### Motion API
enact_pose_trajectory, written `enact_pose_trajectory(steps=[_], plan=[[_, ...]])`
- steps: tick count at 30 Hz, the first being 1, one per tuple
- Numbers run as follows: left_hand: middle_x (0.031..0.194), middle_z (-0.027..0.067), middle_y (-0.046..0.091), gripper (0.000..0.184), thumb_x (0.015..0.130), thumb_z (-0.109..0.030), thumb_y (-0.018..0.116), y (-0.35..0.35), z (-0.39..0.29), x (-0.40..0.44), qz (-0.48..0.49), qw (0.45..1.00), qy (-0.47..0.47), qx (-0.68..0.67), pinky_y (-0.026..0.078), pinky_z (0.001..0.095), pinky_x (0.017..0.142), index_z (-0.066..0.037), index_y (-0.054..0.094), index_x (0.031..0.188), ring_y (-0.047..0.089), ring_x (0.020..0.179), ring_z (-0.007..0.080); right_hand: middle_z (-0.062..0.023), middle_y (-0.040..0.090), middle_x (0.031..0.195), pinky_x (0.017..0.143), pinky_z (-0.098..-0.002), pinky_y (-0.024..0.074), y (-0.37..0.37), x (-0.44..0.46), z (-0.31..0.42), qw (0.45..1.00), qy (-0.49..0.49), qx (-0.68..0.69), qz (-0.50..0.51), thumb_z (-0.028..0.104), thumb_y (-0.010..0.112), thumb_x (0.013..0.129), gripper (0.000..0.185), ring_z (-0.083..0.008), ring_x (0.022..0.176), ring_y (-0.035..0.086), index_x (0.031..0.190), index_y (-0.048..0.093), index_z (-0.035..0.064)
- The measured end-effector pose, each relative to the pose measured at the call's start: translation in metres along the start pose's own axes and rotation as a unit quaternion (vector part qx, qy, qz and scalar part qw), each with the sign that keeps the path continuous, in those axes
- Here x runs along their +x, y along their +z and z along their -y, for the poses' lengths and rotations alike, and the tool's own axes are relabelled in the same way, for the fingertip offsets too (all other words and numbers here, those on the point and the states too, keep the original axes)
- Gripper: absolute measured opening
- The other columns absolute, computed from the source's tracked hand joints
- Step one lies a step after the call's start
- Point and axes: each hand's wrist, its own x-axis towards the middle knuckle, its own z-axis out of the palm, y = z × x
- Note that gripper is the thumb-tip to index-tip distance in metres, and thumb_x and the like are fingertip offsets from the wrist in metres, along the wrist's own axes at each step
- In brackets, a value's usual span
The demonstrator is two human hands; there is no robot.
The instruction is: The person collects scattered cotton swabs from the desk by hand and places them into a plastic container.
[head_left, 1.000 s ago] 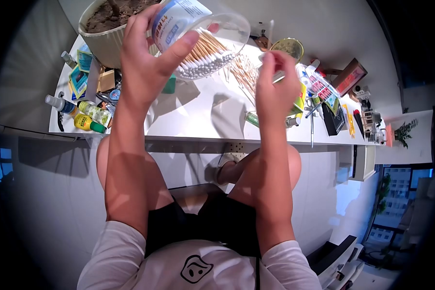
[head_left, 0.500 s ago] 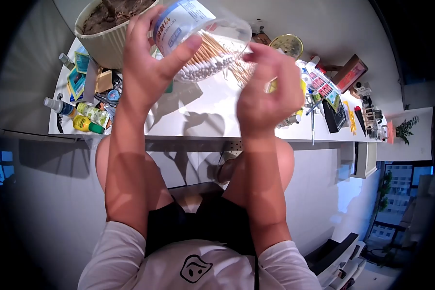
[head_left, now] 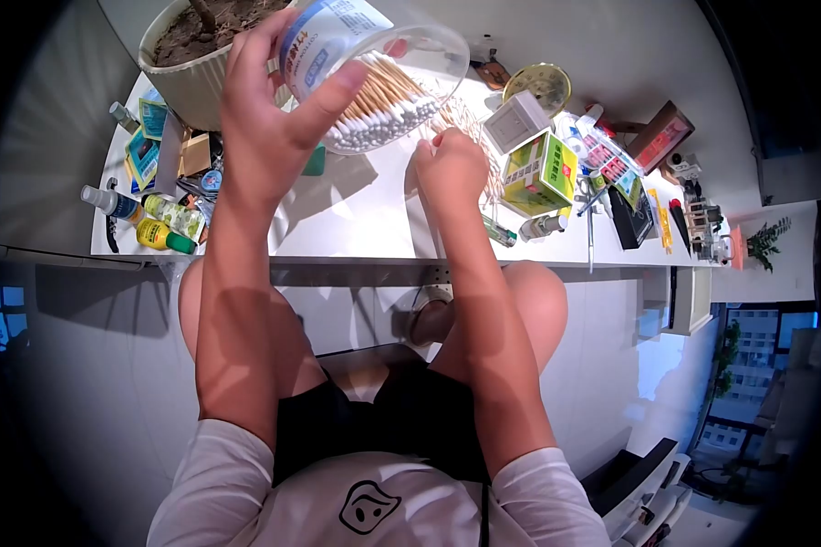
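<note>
A clear round tub [head_left: 333, 36] with a blue and white label is tilted in my left hand [head_left: 269, 114], its wide mouth toward the right. Cotton swabs [head_left: 383, 105] lie packed inside it, white tips toward the lower side. Beneath and beyond the mouth, loose swabs [head_left: 461, 114] are strewn on the white table [head_left: 337, 214]. My right hand [head_left: 453, 173] is low at the near side of those loose swabs, below the tub. Its fingers are curled together, and I cannot make out what is between them.
A green and yellow box [head_left: 534, 178] and a white box [head_left: 517, 120] stand right of the loose swabs. Small bottles [head_left: 543, 226] lie near the front edge. At left are a plant pot [head_left: 196, 91] and a yellow bottle with a green cap [head_left: 160, 235].
My right hand has come down and left from beside the tub's mouth to the loose swabs on the table. The tub in my left hand has shifted slightly left.
</note>
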Motion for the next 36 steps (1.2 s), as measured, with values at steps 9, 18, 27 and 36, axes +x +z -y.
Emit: enact_pose_trajectory(steps=[9,18,27,36], plan=[[0.117,0.0147,0.047,0.064,0.08,-0.028,0.067,0.001,-0.003,0.001,0.002,0.997,0.032,0.069,0.041,0.0309,0.094,0.004,0.041,0.129,0.05,0.108,0.0198,-0.0155,0.062,0.079,0.07,-0.0416,0.0456,-0.018,0.002,0.003,0.999,-0.035,-0.032,0.008,0.017,0.066,0.075,0.016,-0.0317,0.075,0.06,0.079,0.061,0.0023],[0.107,0.0134,0.049,0.07,0.07,-0.037,0.078,0.001,0.003,0.006,-0.048,0.995,0.06,0.059,0.049,0.0338,0.084,0.005,0.05,0.119,0.056,0.1,0.0224,-0.0082,0.062,0.078,0.064,-0.0353,0.0427,-0.142,-0.017,0.021,0.97,-0.131,0.118,-0.165,0.006,0.062,0.078,0.004,-0.0247,0.068,0.056,0.082,0.062,0.0033],[0.111,0.0146,0.049,0.073,0.069,-0.039,0.079,0.009,-0.002,0.003,-0.035,0.995,0.062,0.076,0.047,0.033,0.084,0.005,0.049,0.119,0.055,0.1,0.0234,-0.0089,0.06,0.077,0.066,-0.0353,0.043,-0.107,-0.003,0.073,0.947,-0.234,0.178,-0.134,0.01,0.065,0.076,0.012,-0.0263,0.07,0.057,0.086,0.064,0.0047],[0.118,0.014,0.046,0.067,0.078,-0.03,0.071,0.003,-0.001,0.001,-0.007,1.0,0.017,-0.021,0.04,0.0321,0.096,0.006,0.044,0.127,0.048,0.11,0.0202,-0.0045,0.053,0.078,0.059,-0.0258,0.041,-0.115,-0.01,0.049,0.932,-0.165,0.321,-0.034,0.01,0.073,0.071,0.023,-0.014,0.065,0.048,0.092,0.065,0.0041]])
